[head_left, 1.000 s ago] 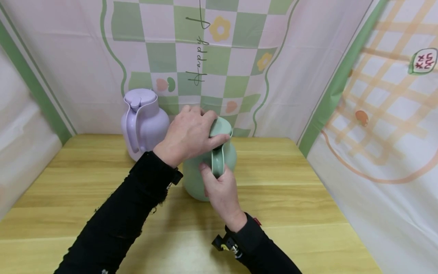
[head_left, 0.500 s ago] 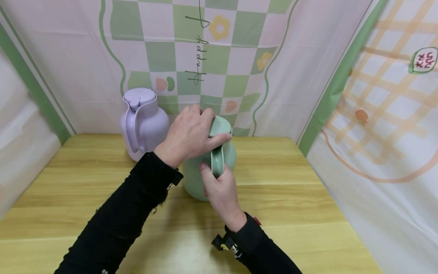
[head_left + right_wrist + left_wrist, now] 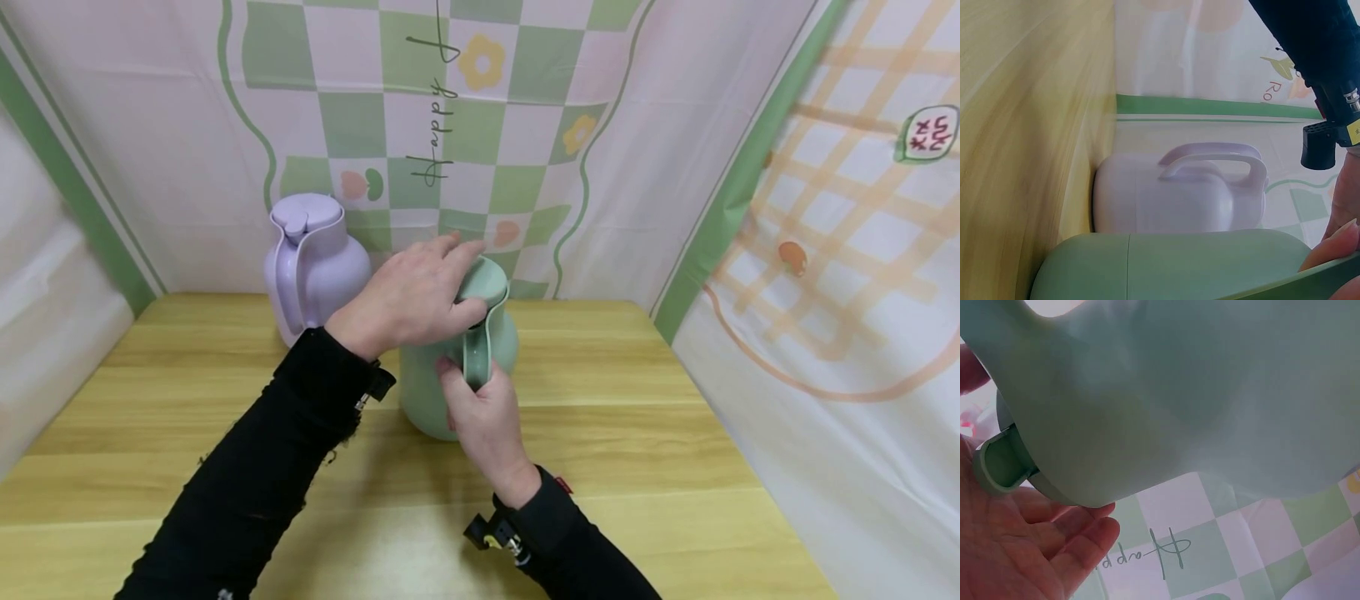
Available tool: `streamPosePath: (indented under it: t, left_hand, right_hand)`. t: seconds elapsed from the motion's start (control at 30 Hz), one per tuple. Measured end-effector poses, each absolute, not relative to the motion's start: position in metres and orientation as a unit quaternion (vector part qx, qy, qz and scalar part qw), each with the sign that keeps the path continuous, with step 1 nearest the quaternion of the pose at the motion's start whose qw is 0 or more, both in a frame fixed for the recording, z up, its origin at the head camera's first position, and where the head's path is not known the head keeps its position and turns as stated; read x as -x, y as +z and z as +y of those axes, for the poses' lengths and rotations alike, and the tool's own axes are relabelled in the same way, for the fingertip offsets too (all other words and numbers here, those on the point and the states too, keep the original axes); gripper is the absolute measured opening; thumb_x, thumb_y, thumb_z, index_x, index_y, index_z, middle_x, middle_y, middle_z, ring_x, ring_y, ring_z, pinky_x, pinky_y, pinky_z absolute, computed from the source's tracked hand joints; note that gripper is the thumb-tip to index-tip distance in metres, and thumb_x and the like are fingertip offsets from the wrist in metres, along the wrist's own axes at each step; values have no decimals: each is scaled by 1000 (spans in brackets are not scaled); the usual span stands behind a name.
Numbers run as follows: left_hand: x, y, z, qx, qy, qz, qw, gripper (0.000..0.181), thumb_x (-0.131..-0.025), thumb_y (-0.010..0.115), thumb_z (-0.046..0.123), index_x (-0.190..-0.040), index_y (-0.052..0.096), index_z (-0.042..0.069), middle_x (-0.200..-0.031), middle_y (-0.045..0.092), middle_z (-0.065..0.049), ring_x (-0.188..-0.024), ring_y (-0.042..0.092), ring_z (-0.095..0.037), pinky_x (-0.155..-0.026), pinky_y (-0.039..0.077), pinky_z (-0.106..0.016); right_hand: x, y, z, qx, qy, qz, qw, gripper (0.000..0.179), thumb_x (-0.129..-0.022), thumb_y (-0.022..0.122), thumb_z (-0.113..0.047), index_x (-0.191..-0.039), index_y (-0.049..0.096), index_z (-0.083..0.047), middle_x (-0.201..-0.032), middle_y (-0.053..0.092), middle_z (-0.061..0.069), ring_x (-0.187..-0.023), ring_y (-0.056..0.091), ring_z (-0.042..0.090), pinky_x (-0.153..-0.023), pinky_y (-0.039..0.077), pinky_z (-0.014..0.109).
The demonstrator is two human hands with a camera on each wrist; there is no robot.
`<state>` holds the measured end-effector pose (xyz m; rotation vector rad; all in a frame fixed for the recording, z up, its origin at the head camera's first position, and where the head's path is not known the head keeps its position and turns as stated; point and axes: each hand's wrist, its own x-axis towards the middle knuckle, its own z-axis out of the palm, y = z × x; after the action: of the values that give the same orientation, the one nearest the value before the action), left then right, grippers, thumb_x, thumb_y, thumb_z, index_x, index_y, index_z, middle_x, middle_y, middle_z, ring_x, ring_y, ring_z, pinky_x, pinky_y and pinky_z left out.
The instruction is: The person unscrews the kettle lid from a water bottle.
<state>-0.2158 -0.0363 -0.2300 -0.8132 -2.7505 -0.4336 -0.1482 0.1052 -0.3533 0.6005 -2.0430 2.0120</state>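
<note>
In the head view a green vacuum jug (image 3: 427,392) stands upright on the wooden table. My right hand (image 3: 491,425) grips its handle (image 3: 477,354), thumb along the near side. Over the lid (image 3: 483,282) lies my left hand (image 3: 420,292), its fingers stretched out and its thumb by the lid's edge. The left wrist view has the jug's body (image 3: 1166,400) large, with a small green tab (image 3: 1007,462) sticking out at the lid end beside the loosely extended fingers (image 3: 1088,550). Much of the jug's left side is hidden by the left hand.
A similar purple jug (image 3: 333,271) stands close behind on the left, its handle facing forward. The table (image 3: 615,450) ends against a printed cloth backdrop (image 3: 352,75), with cloth walls at both sides.
My left hand has loosened on the lid: its fingers have lifted and straightened, and its thumb has drawn back left. The right hand and both jugs have stayed in place.
</note>
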Motion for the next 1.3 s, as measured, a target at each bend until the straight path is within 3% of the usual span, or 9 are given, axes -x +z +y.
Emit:
streamPosePath:
  t: [0.17,0.57,1.3]
  left_hand:
    - [216,-230,-37,288,-146,-940,109,69,-96,48,41,-161,43,21,-161,43,-17,-141,48,-40,-113,42,-53]
    - [216,-231,-35,287,-131,-940,131,57,-100,51,43,-152,56,20,-149,57,-12,-138,51,-35,-113,41,-47]
    - [215,-235,-33,277,-124,-939,164,59,-101,55,55,-146,61,17,-138,65,-14,-126,56,-36,-106,44,-48]
  right_hand:
    - [148,-353,105,-203,684,-693,104,41,-108,57,-28,-76,42,-9,-49,36,2,-39,36,19,-44,31,28]
    - [149,-353,106,-203,675,-700,110,42,-108,57,-29,-75,42,-8,-49,36,3,-39,37,20,-44,31,29]
    - [148,-354,105,-203,683,-693,108,40,-108,58,-30,-78,42,-9,-50,37,2,-39,37,18,-44,32,28]
